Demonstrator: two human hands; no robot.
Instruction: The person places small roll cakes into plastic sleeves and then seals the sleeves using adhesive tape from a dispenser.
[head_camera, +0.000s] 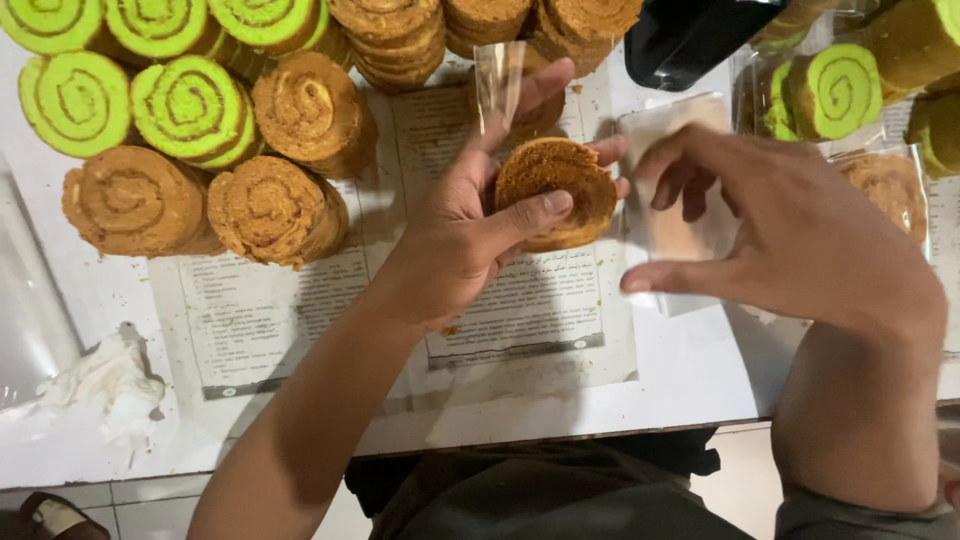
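- Two bare hands work above the middle of a white table (690, 380) spread with printed paper sheets (520, 300).
- The left hand (470, 235) grips a round brown cake slice (556, 192), thumb pressed across its front face and fingers curled behind it; the slice is held upright, clear of the table.
- A narrow strip of clear plastic (497, 85) stands up behind the left fingers; whether they pinch it cannot be told.
- The right hand (800, 235) is just beside the slice, fingers bent and partly spread over a clear plastic bag (680, 225), thumb stretched out under it; how firmly it holds the bag cannot be told.
- Toward the far left corner lie stacked rolls: green swirl rolls (190, 105) at the back and left, brown swirl rolls (275, 210) in front of them and beside them.
- More brown rolls (395, 35) line the far edge at the middle.
- At the far right corner, wrapped green rolls (840, 90) sit in clear plastic, with a dark object (690, 35) beside them.
- A wrapped brown slice (890, 190) lies at the right edge, behind the right hand.
- A crumpled white tissue (110, 385) rests near the near left corner.
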